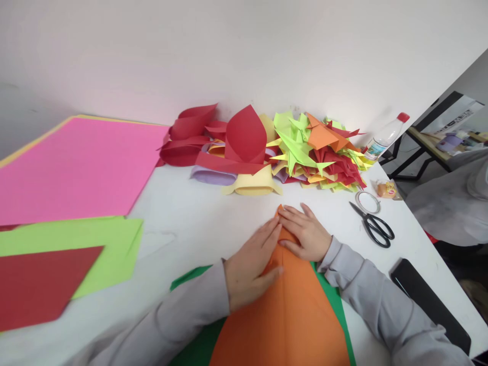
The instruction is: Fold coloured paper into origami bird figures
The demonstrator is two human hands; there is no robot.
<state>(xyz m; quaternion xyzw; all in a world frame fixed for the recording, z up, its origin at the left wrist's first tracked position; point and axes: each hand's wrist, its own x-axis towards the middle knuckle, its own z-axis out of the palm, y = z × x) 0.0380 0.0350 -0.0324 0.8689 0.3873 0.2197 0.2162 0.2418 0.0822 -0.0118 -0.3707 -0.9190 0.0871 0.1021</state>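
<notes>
A sheet of orange paper lies before me, tapering to a narrow folded tip, with a crease line down its middle. Under it is green paper, showing at both sides. My left hand lies along the orange paper's left edge, fingers stretched toward the tip and thumb over the sheet. From the other side, my right hand rests on the folded tip with its fingers out flat. The fingertips of both hands come close together there and partly hide the fold.
Pink sheets, light green sheets and a dark red sheet lie at left. Folded paper shapes line the wall. Scissors, a tape roll, a wrapped snack, a bottle and a black case are at right.
</notes>
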